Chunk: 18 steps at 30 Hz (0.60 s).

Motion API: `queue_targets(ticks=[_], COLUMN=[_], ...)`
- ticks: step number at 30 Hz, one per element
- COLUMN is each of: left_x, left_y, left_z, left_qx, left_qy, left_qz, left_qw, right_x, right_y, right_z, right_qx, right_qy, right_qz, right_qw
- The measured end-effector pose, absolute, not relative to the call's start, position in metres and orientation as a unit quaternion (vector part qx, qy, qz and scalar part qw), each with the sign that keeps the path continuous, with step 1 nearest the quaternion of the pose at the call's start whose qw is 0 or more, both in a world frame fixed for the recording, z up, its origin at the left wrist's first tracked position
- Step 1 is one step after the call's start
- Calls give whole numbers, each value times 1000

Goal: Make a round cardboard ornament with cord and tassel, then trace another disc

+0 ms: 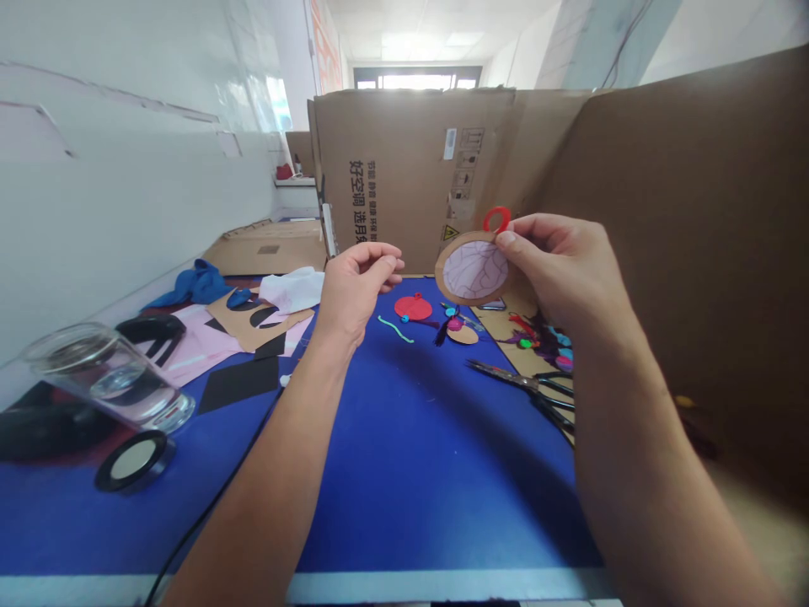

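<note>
My right hand (556, 257) pinches the top edge of a round cardboard pendant (475, 270) between thumb and fingers. Its face is pale with thin dark curving lines inside a brown rim, and a red ring (497, 221) stands up at its top. To the left, my left hand (360, 282) hovers over the table with loosely bent fingers; I see nothing in it. Beyond the hands lie a red disc (413, 307), a green cord (396, 330), a tan oval piece (463, 335) and a dark tassel with a pink bead (454, 324).
Black-handled scissors (531, 384) rest at right, near colourful tassels (537, 333). At left stand a glass of water (114, 379) and a round black-rimmed object (134, 460), beside black sheets (240, 384) and cut cardboard (259, 324). Large cardboard panels (404, 169) wall the blue table (430, 489).
</note>
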<state>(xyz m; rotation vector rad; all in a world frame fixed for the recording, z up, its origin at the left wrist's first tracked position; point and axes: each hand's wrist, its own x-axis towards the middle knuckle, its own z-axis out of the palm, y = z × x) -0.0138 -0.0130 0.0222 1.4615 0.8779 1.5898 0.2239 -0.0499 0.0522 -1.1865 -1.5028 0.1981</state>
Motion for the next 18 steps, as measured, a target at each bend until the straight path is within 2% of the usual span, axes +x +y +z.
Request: queue_targets(ticks=[18], left_x=[-18], left_y=[-8], left_z=[19], left_qx=[562], left_qy=[355], left_qz=[628], left_qw=[405], right_x=[219], right_y=[-45], right_z=[50], right_qx=[-500], right_qy=[-646], right_qz=[109], right_qw=[566])
